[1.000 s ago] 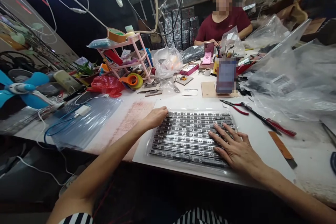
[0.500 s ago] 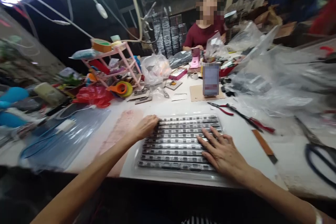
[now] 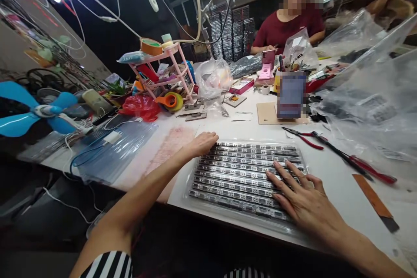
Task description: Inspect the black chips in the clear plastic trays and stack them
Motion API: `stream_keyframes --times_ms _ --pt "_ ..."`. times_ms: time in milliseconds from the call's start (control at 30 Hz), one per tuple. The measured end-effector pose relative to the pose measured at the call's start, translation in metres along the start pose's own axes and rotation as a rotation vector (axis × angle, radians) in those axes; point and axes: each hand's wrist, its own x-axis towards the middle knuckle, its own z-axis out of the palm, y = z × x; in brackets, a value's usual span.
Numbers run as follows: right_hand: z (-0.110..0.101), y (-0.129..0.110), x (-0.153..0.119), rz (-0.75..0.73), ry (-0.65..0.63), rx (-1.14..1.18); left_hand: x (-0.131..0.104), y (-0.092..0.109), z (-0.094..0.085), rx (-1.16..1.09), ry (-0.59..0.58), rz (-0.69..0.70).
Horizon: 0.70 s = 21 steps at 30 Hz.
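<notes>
A clear plastic tray [image 3: 195, 182] holding several dark component strips [image 3: 241, 169] lies on the white table in front of me. My left hand [image 3: 203, 143] rests curled on the tray's far left corner, touching the strip ends. My right hand [image 3: 301, 197] lies flat with fingers spread on the strips at the tray's right side. Neither hand lifts anything.
Red-handled pliers [image 3: 302, 135] and a long red-handled tool [image 3: 355, 160] lie right of the tray, with a brown strip [image 3: 373, 200] nearer. Plastic bags [image 3: 368, 91] pile at right. A pink rack [image 3: 164, 74], tape rolls and a blue fan [image 3: 35, 110] stand left. A person in maroon [image 3: 286, 28] sits opposite.
The view swung left and back. Both hands stayed on the tray, the left at its far left corner and the right spread over the strips.
</notes>
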Motion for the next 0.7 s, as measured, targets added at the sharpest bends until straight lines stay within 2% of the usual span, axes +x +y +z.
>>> stream_keyframes --times_ms 100,200,300,400,500,567,633,700 --pt "-0.002 -0.001 0.001 -0.002 -0.017 -0.002 0.001 0.003 0.003 -0.011 0.012 -0.003" --pt "0.0 -0.001 0.001 0.014 -0.047 -0.011 -0.006 0.008 0.008 -0.032 0.06 -0.077" --pt "0.002 -0.001 -0.001 0.039 -0.078 -0.007 -0.023 0.02 0.018 -0.065 0.144 -0.194" --pt "-0.005 0.004 0.001 0.056 -0.158 0.044 -0.052 0.044 0.035 -0.096 0.216 -0.261" --pt "-0.02 0.011 0.013 0.11 -0.263 0.159 -0.08 0.066 0.053 -0.14 0.225 -0.23" --pt "-0.024 0.015 0.025 0.176 -0.266 0.197 -0.09 0.073 0.059 -0.157 0.224 -0.233" --pt "-0.021 0.017 0.035 0.207 -0.271 0.182 -0.093 0.077 0.06 -0.16 0.201 -0.251" --pt "-0.011 0.017 0.043 0.181 -0.33 0.16 -0.09 0.078 0.057 -0.16 0.177 -0.254"
